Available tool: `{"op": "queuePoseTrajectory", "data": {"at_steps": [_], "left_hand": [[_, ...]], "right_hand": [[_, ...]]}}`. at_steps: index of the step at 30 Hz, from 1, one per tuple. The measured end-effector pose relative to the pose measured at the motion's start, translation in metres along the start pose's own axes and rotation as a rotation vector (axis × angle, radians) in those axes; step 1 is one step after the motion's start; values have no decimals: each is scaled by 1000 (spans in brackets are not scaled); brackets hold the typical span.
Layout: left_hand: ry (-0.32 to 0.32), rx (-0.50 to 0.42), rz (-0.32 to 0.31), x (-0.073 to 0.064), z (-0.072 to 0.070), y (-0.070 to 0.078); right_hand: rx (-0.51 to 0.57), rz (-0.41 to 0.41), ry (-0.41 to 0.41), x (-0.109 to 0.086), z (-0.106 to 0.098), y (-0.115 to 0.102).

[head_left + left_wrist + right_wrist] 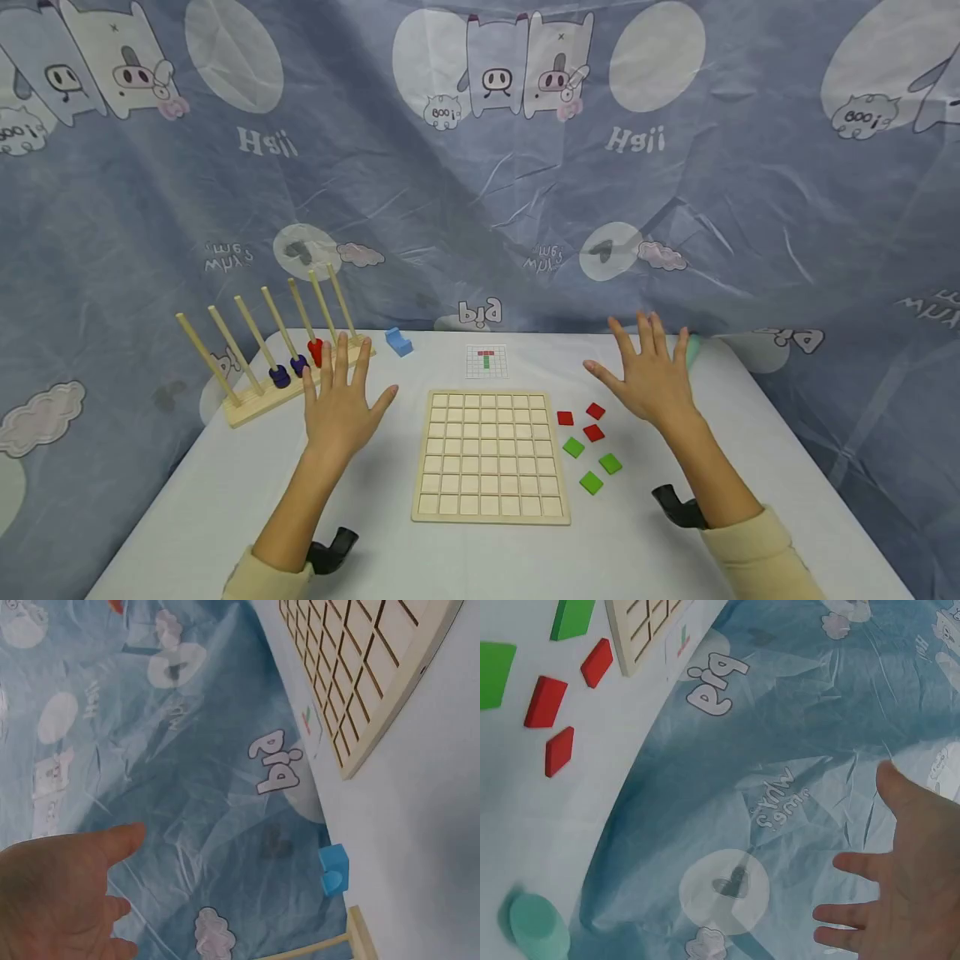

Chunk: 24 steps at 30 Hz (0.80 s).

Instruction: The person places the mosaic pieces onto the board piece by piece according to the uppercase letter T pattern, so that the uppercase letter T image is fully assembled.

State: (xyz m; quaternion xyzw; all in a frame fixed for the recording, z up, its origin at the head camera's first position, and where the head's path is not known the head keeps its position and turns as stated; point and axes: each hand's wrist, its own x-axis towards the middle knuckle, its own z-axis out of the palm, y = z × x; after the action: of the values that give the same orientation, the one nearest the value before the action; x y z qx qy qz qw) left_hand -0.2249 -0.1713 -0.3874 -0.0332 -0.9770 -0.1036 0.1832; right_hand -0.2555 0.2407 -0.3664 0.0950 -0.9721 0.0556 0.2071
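Note:
My left hand hovers with spread fingers left of the wooden grid board, in front of a wooden peg rack. It holds nothing. To the right, my right hand, fingers also spread and holding nothing, is raised beyond the loose tiles. Red tiles and green tiles lie beside the board's right edge. Behind the board sits a small card printed with a red and green T shape on a grid. The board's squares hold no tiles.
Dark blue rings and red rings sit on some of the rack's pegs. A blue block stands near the table's back edge. A mint-green object lies beyond my right hand. A patterned cloth hangs behind the white table.

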Motion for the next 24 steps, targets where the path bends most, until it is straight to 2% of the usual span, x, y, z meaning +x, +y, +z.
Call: {"op": "queuePoseTrajectory", "data": {"at_steps": [4,8,10,14,19,24], "left_hand": [[84,-52,35,-2,7,0],[181,-150,64,-7,17,0],[212,-211,69,-10,24,0],[233,-311,83,-19,42,1],[164,-398,88,-29,70,-2],[2,-436,127,-36,101,-8]], "right_hand": [[77,-13,158,-2,11,-1],[192,-4,283,-5,24,-4],[238,18,299,-8,32,-4],[312,92,255,-17,51,-2],[393,192,172,-28,77,5],[472,261,77,-34,101,16]]}}
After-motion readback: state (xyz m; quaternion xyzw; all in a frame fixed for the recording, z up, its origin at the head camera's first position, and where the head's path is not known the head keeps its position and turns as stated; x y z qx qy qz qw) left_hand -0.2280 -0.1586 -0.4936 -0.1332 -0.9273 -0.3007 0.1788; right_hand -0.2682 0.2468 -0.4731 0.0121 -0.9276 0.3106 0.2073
